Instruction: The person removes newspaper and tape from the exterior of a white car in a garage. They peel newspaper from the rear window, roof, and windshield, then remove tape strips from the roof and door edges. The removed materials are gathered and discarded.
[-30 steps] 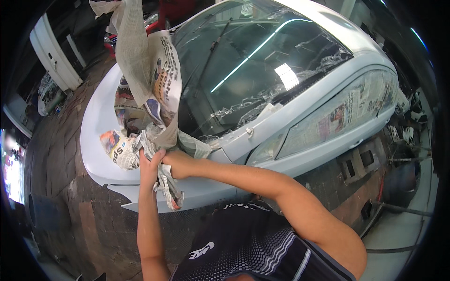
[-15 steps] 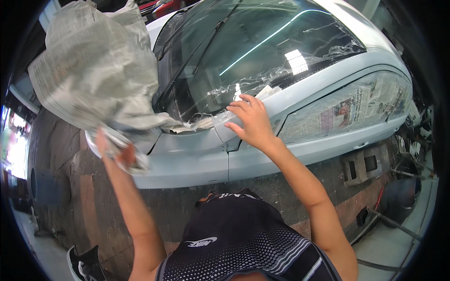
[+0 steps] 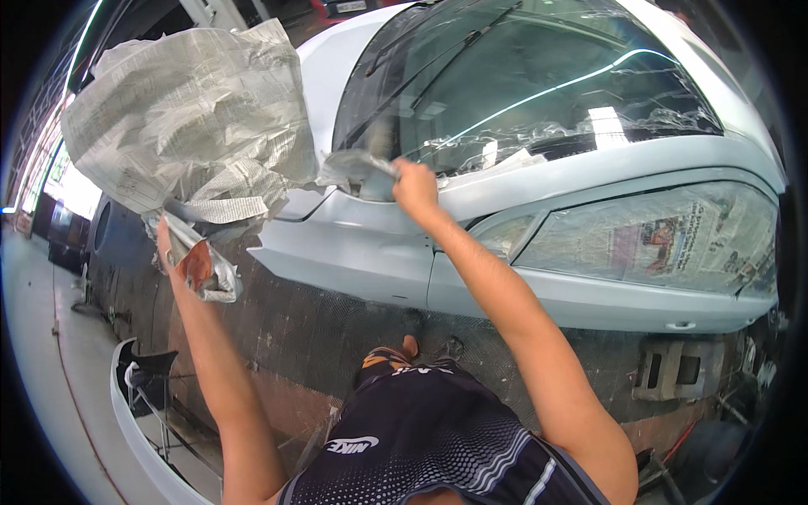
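The left hand (image 3: 172,244) is raised and closed around the gathered lower end of a big crumpled bundle of newspaper (image 3: 189,126), which billows above and to the left of the pale blue car (image 3: 370,252), clear of the body panel. The right hand (image 3: 414,183) reaches forward to the base of the windscreen (image 3: 522,84), its fingers pinched on a grey strip of masking paper (image 3: 358,162) that runs left from the grip toward the bundle; whether the strip is part of the same sheet is hard to tell. The strip lies just over the corner where the windscreen meets the front wing. Clear plastic film wrinkles across the glass, and the side window (image 3: 656,244) to the right is covered with taped newspaper. A detached white bumper (image 3: 139,421) rests on a stand at lower left
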A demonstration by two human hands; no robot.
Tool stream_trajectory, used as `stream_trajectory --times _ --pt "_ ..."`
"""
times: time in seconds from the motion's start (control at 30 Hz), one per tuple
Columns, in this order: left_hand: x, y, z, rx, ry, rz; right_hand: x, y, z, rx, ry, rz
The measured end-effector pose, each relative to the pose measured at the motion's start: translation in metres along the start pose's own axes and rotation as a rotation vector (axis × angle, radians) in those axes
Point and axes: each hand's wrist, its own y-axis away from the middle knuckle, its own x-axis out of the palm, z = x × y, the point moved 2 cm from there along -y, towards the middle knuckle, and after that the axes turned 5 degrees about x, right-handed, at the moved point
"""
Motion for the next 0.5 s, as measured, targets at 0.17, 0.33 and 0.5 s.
stream_trajectory --times 0.17,0.33,0.5 --pt "-0.112 -0.008 -0.022 0.057 -0.492 -0.075 -0.007 -0.023 0.018 0.174 -0.205 -0.155" --pt "-0.147 0.038 -0.015 -0.108 -0.252 -0.100 -0.030 -0.047 0.066 -0.074 -0.534 -0.306" --pt "-0.180 0.060 0.046 -0.091 0.036 -0.256 0.018 0.013 0.146 -0.026 -0.294 0.510"
